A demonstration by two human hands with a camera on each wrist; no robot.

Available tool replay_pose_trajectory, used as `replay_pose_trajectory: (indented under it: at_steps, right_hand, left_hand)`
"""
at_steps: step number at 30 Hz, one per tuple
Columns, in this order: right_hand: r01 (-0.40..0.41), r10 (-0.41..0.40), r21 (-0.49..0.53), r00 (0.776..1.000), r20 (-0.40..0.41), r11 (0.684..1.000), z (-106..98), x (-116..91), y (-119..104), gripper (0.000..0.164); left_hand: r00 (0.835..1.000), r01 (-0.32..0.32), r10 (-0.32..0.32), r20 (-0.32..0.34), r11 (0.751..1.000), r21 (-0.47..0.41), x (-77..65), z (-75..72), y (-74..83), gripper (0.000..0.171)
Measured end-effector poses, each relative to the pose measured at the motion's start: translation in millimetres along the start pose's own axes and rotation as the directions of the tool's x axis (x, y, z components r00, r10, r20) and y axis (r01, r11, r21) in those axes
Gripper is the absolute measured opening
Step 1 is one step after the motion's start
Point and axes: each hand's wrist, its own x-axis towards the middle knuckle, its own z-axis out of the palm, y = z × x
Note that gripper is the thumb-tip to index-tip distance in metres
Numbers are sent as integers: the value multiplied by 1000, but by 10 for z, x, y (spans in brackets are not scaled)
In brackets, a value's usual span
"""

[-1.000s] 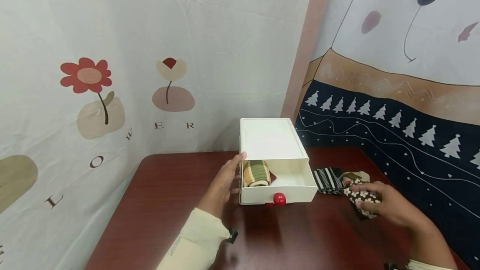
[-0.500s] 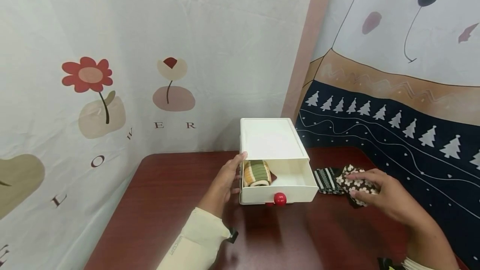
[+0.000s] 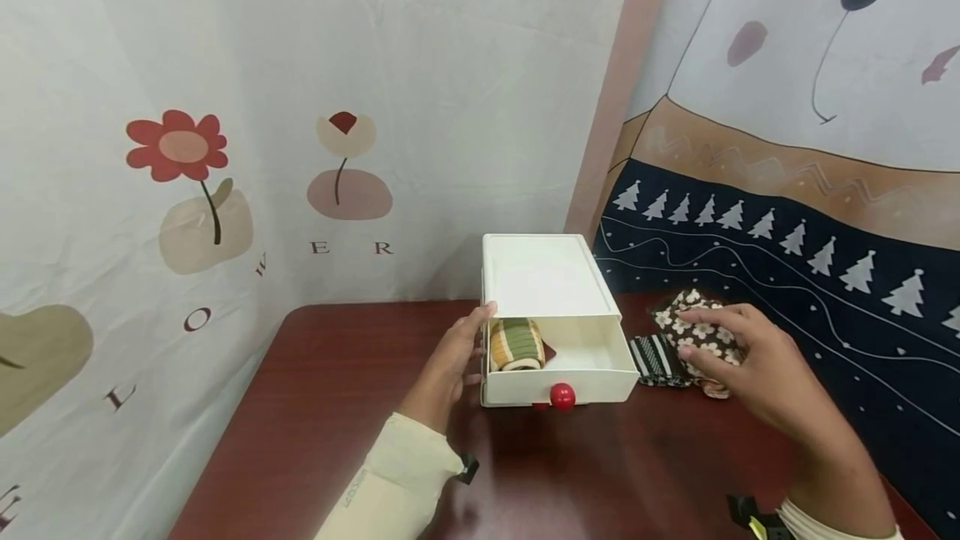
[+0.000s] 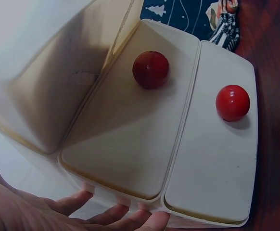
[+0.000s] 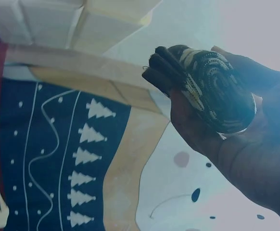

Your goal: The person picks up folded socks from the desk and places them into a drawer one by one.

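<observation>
A white drawer box (image 3: pixel 547 273) stands on the table, its top drawer (image 3: pixel 585 386) pulled out by a red knob side toward me. Inside, at the drawer's left, lies a rolled green-and-yellow striped sock (image 3: pixel 517 346). My left hand (image 3: pixel 450 357) rests against the box's left side, fingers spread along it. In the right wrist view my right hand (image 5: pixel 226 125) grips a rolled dark floral sock (image 5: pixel 217 91). The head view shows that right hand (image 3: pixel 765 365) raised right of the box. Below it are a black-and-white striped sock (image 3: pixel 657 362) and a partly hidden beige one.
Two lower drawers (image 4: pixel 125 139) with red knobs (image 4: pixel 233 103) are shut beneath the open one. The dark red table (image 3: pixel 337 423) extends left and in front of the box. Printed cloth (image 3: pixel 450 107) hangs close behind the table and along its right side.
My right hand has lifted the floral sock from beside the other socks and carried it up and slightly left. The left hand stays against the box.
</observation>
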Motion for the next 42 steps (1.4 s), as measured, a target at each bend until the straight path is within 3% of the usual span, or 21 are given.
replay_pose_trajectory:
  at_steps: [6, 18, 33, 42]
  right_hand:
    - [21, -21, 15, 999, -42, 1000, 26, 80, -223, 45]
    - [-5, 4, 130, 1000, 7, 991, 247, 281, -606, 48]
    - [-29, 19, 229, 999, 43, 973, 453, 366, -687, 43]
    - [-27, 14, 234, 998, 57, 972, 505, 371, -729, 39]
  left_hand:
    - [1000, 3, -3, -4, 1000, 7, -10, 0, 12, 84]
    - [1000, -7, 7, 5, 1000, 5, 14, -9, -3, 84]
    - [1000, -9, 9, 14, 1000, 18, 8, -4, -6, 83]
    - [1000, -8, 7, 11, 1000, 6, 11, -10, -4, 83]
